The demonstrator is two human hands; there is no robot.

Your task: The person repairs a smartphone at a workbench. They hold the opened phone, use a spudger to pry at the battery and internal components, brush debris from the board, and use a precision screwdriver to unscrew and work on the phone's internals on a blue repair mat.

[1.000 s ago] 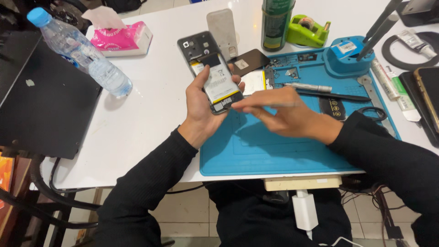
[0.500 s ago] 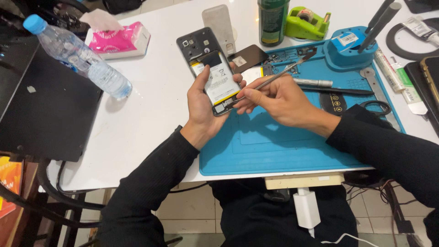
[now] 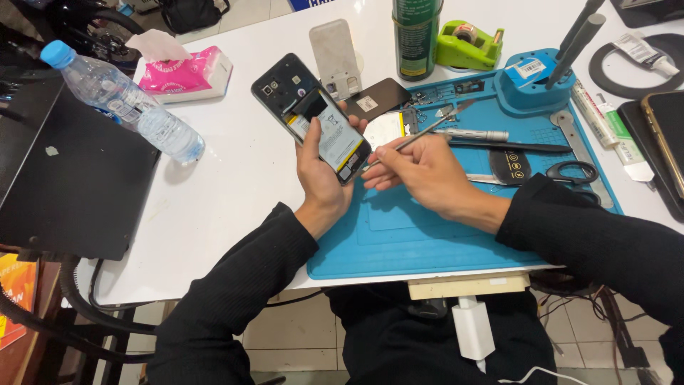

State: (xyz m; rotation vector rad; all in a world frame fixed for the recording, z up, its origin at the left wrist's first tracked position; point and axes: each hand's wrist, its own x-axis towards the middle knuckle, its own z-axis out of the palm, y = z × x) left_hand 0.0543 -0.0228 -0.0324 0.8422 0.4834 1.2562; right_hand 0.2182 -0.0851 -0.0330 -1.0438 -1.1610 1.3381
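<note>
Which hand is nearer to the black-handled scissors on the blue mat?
Right. The right hand, holding a thin metal tool, lies just left of the scissors; the left hand holds the opened phone farther left.

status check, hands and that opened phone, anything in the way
Left hand grips opened phone, back up. Right hand holds metal tool, tip at phone's edge. Nothing between them.
</note>
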